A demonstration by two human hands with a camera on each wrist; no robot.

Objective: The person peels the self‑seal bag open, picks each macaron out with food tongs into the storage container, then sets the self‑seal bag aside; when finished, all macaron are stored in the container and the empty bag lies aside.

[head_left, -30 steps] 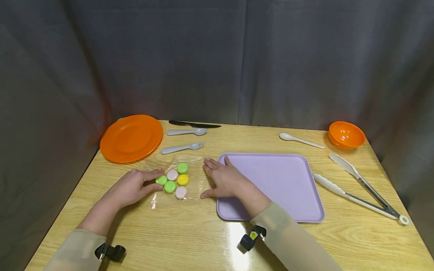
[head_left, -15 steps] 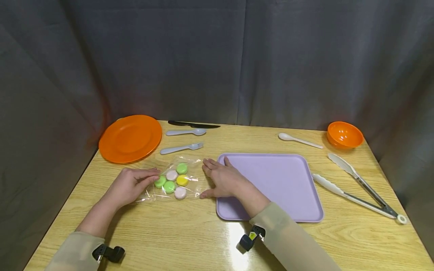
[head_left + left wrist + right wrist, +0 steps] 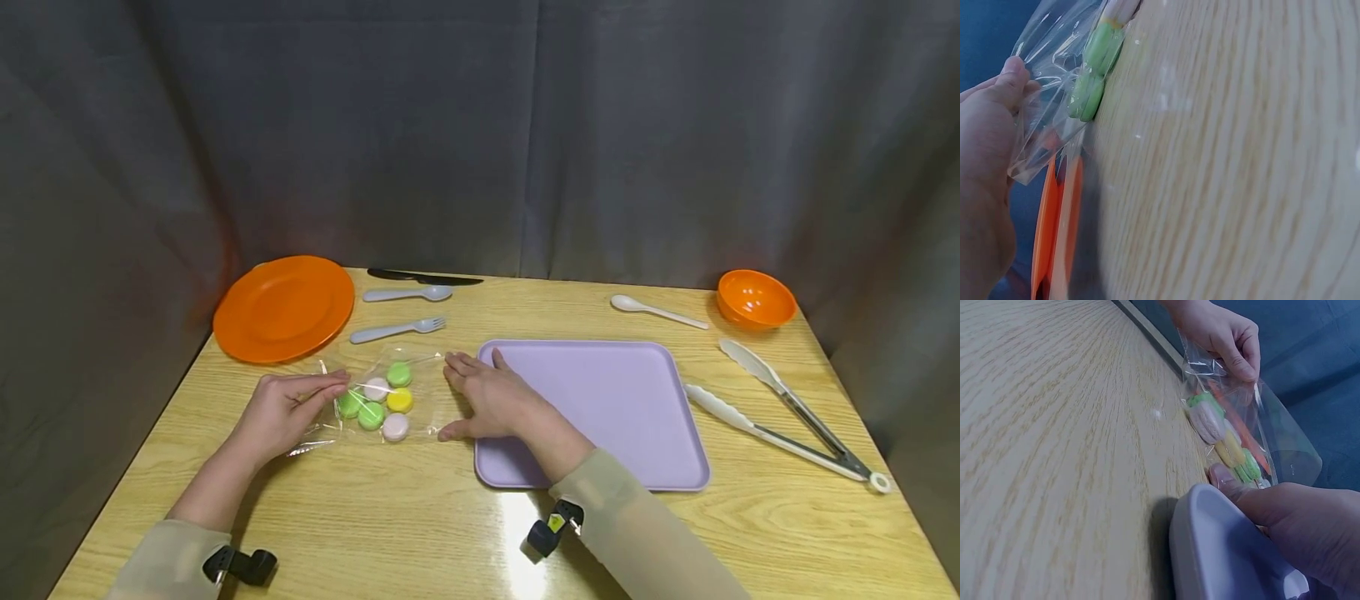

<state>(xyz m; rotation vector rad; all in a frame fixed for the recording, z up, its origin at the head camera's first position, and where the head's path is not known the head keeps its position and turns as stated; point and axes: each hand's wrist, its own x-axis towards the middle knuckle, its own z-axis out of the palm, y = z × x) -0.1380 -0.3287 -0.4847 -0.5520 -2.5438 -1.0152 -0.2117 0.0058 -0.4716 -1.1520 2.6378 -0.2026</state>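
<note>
A clear plastic bag lies on the table just left of the lilac tray. Inside it are several macarons: green ones, pale pink ones and a yellow one. My left hand pinches the bag's left end between thumb and fingers, and the film stands raised off the table in the left wrist view. With fingers spread and fairly straight, my right hand rests at the bag's right edge. Its wrist passes over the tray's left side.
An orange plate is at the back left. Beside it lie a black knife, a grey spoon and a grey fork. To the right are a white spoon, an orange bowl and spread tongs.
My left hand has gone from touching beside the macarons to pinching the bag's film, lifting it and drawing slightly left. My right hand has stayed at the right edge.
</note>
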